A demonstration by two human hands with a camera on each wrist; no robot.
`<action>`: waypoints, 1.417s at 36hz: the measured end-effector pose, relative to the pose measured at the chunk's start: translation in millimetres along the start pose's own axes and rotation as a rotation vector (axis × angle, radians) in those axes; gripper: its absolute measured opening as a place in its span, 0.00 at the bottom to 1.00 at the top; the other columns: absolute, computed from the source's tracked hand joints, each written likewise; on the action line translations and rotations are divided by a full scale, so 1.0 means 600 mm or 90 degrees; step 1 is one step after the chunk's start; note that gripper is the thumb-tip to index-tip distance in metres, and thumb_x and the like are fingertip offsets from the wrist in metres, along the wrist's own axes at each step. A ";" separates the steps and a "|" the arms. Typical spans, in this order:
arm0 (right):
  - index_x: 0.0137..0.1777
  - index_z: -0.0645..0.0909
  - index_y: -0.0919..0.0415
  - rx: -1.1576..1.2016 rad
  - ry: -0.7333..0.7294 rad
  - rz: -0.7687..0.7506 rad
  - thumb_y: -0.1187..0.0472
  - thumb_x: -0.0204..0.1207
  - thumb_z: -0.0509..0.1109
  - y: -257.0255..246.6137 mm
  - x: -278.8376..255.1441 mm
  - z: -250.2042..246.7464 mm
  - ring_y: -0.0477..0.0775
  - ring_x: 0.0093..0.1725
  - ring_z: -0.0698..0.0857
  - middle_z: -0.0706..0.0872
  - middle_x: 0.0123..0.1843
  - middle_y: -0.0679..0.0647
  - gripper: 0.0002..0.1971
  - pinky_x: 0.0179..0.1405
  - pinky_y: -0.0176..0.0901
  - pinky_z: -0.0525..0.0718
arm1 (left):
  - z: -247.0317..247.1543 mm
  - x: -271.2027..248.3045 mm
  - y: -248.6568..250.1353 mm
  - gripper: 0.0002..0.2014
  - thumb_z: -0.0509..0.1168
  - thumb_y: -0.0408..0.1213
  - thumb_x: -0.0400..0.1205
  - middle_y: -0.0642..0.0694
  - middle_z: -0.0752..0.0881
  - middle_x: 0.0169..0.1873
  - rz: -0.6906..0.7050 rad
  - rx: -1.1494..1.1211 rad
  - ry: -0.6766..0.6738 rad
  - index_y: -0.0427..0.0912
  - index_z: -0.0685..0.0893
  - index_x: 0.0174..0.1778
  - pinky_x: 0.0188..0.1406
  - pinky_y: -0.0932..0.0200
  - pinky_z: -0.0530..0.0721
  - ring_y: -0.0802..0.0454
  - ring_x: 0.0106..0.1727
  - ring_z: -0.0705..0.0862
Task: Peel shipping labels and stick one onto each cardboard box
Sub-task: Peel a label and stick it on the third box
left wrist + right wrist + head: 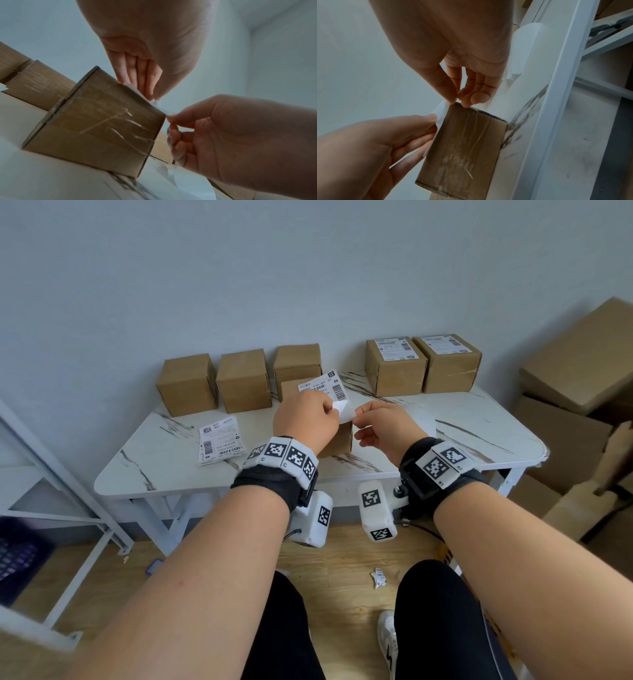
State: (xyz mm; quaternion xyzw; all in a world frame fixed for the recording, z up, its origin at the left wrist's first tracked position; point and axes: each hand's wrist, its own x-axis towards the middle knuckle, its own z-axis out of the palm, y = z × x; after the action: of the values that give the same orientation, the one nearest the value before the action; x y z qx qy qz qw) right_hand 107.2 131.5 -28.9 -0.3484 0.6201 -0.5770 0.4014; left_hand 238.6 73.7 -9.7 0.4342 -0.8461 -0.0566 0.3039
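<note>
Paper-thin and floppy, the label (323, 386) sits just over the near box (339, 440) mid-table; left hand (305, 422) pinches its body. Right hand (383, 426) pinches the peeled white corner (343, 408); judged light, curl-prone, sticky underneath, best held by edges only.

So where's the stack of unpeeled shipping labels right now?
In the head view the stack of shipping labels lies flat on the left part of the marble-look table, in front of the unlabeled cardboard boxes and left of the left hand.
</note>
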 end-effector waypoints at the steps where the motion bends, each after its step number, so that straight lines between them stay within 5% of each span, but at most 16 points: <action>1: 0.37 0.78 0.62 -0.003 0.002 0.002 0.77 0.76 0.62 0.001 0.000 0.000 0.54 0.28 0.79 0.80 0.33 0.58 0.12 0.30 0.43 0.81 | 0.000 0.000 0.000 0.10 0.62 0.39 0.79 0.49 0.90 0.48 -0.006 -0.003 0.003 0.44 0.89 0.40 0.26 0.66 0.68 0.50 0.42 0.82; 6: 0.38 0.78 0.65 0.003 0.031 0.039 0.76 0.79 0.60 -0.005 -0.003 0.007 0.55 0.29 0.78 0.78 0.33 0.59 0.11 0.29 0.43 0.80 | -0.002 -0.001 0.002 0.10 0.60 0.37 0.81 0.50 0.89 0.43 -0.028 -0.026 0.009 0.46 0.88 0.43 0.38 0.59 0.78 0.48 0.44 0.85; 11: 0.35 0.73 0.67 -0.013 0.053 0.107 0.71 0.82 0.57 -0.032 -0.001 0.023 0.56 0.27 0.75 0.76 0.32 0.59 0.13 0.29 0.44 0.76 | -0.001 -0.001 0.000 0.10 0.59 0.38 0.81 0.50 0.88 0.43 -0.039 -0.031 0.013 0.47 0.87 0.44 0.37 0.59 0.76 0.48 0.42 0.83; 16: 0.38 0.78 0.64 -0.044 0.068 0.017 0.60 0.80 0.67 -0.024 0.000 0.016 0.54 0.28 0.79 0.80 0.32 0.56 0.10 0.29 0.43 0.80 | -0.002 -0.001 0.001 0.09 0.60 0.40 0.82 0.50 0.88 0.42 -0.042 -0.043 0.007 0.47 0.86 0.45 0.37 0.59 0.75 0.49 0.42 0.83; 22: 0.40 0.81 0.64 -0.113 0.077 -0.005 0.66 0.77 0.71 -0.028 0.003 0.016 0.52 0.30 0.80 0.82 0.33 0.56 0.05 0.35 0.42 0.83 | 0.000 -0.002 0.000 0.08 0.61 0.36 0.81 0.47 0.88 0.45 -0.044 -0.088 0.031 0.43 0.86 0.46 0.39 0.57 0.79 0.46 0.44 0.84; 32: 0.39 0.80 0.65 -0.048 0.129 -0.024 0.70 0.78 0.67 -0.033 0.003 -0.002 0.52 0.30 0.80 0.80 0.33 0.57 0.06 0.33 0.40 0.83 | -0.006 -0.001 0.017 0.06 0.61 0.34 0.83 0.46 0.83 0.46 -0.021 -0.155 0.195 0.39 0.82 0.45 0.42 0.58 0.76 0.49 0.45 0.80; 43: 0.36 0.77 0.63 -0.015 0.211 0.014 0.70 0.79 0.62 -0.032 0.016 -0.047 0.53 0.28 0.78 0.78 0.31 0.56 0.10 0.31 0.42 0.81 | 0.005 0.022 0.041 0.08 0.56 0.36 0.86 0.46 0.84 0.43 -0.082 -0.185 0.191 0.39 0.79 0.50 0.37 0.58 0.75 0.48 0.42 0.82; 48: 0.49 0.79 0.66 -0.021 0.264 0.081 0.67 0.81 0.61 -0.022 0.027 -0.076 0.53 0.28 0.78 0.79 0.32 0.56 0.05 0.29 0.41 0.80 | 0.010 0.032 0.049 0.08 0.56 0.38 0.86 0.47 0.85 0.46 -0.107 -0.190 0.199 0.41 0.79 0.53 0.40 0.57 0.76 0.46 0.45 0.83; 51: 0.43 0.77 0.65 -0.034 0.281 0.102 0.67 0.81 0.60 -0.013 0.033 -0.093 0.53 0.27 0.78 0.79 0.32 0.56 0.07 0.29 0.42 0.79 | 0.013 0.036 0.052 0.09 0.55 0.39 0.87 0.47 0.85 0.49 -0.111 -0.194 0.197 0.41 0.79 0.54 0.42 0.55 0.79 0.46 0.47 0.83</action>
State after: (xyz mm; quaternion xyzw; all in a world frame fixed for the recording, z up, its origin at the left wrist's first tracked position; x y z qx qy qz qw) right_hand 48.3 137.5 -22.2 -0.1742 0.7337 -0.5888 0.2909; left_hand 202.7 75.0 5.2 0.4586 -0.7304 -0.1424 0.4857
